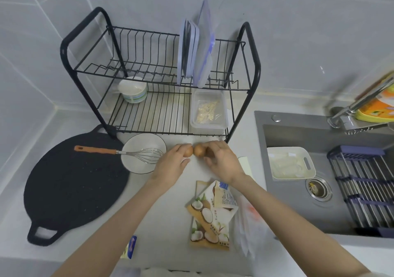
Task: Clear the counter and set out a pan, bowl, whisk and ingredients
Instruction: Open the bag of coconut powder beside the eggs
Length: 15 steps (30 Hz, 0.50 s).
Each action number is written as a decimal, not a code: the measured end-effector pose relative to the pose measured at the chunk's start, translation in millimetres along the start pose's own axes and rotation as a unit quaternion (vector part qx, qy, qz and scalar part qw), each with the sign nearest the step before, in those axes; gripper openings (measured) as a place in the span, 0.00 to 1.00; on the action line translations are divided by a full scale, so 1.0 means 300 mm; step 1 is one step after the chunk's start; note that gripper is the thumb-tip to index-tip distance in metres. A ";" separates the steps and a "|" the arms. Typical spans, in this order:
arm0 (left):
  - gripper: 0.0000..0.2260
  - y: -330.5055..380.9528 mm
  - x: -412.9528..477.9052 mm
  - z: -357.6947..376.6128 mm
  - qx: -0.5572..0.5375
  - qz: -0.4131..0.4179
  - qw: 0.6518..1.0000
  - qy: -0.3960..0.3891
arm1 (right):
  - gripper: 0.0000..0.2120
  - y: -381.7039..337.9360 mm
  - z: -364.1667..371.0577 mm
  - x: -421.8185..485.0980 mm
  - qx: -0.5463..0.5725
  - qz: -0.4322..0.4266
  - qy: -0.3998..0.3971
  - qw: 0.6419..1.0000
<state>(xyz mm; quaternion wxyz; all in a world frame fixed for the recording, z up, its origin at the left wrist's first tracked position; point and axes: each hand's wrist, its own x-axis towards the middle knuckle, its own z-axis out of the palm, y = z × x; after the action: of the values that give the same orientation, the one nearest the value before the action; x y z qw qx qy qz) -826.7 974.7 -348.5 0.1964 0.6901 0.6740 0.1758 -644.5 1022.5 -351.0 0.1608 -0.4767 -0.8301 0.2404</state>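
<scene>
Two hands, each closed round a brown egg, meet low over the counter.

The left hand (170, 163) grips the left egg (188, 151) in curled fingers. The right hand (221, 161) pinches the right egg (199, 150) the same way. The two eggs are end to end between the hands, touching or all but touching, over the pale counter (177, 212). Just left of the left hand sits the white bowl (138, 144). The whisk (119, 152) lies across the bowl with its wires inside, and its orange handle reaches out over the black pan (70, 187) farther left. Beyond both hands stands the black dish rack (257, 63). On the near side of the right hand, beside its wrist, a coconut-print packet (210, 217) lies flat. The sink (298, 136) is to the right of the right hand.
</scene>
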 end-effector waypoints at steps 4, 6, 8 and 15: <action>0.17 0.027 -0.098 0.006 -0.022 0.014 0.999 0.020 | 0.20 -0.013 -0.017 -0.096 0.010 0.017 0.018 1.000; 0.16 0.024 -0.147 0.035 -0.054 0.021 0.998 0.013 | 0.18 -0.015 -0.018 -0.149 0.009 0.039 0.026 0.999; 0.15 0.020 -0.195 0.068 -0.089 0.008 0.996 -0.011 | 0.16 -0.021 -0.010 -0.210 0.002 0.078 0.034 0.996; 0.19 0.039 -0.286 0.161 -0.175 -0.082 0.971 -0.140 | 0.19 -0.052 0.057 -0.413 0.064 0.246 0.034 0.966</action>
<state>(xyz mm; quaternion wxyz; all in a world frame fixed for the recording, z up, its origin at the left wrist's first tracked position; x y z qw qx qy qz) -794.7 887.1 -382.2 0.4205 0.6050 0.6530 0.1756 -602.7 904.0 -361.3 0.1551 -0.6632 -0.6639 0.3088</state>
